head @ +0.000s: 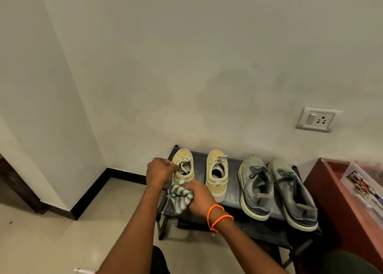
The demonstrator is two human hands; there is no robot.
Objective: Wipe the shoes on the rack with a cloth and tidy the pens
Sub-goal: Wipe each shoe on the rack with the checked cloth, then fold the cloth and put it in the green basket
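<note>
Right grip (200, 197) over half-hidden cloth (179, 198)

Cloth, canvas and dusty matt surfaces

A soft striped cloth (179, 198) is seen beside canvas-like yellow shoes (216, 173) and mesh-fabric grey shoes (275, 190); the dark rack (232, 198) looks matt and dusty, the floor tiles (62, 242) glossy.

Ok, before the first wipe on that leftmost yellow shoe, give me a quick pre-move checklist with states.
1. Striped cloth gripped in right hand: ok.
2. Left hand steadying the leftmost yellow shoe: ok, it holds the shoe's near side.
3. Shoe seated on the rack: ok.
4. Cloth touching the shoe's heel: cannot tell.
5. Second yellow shoe out of the way: ok.
6. Pens located: not ok, none identifiable.
</note>
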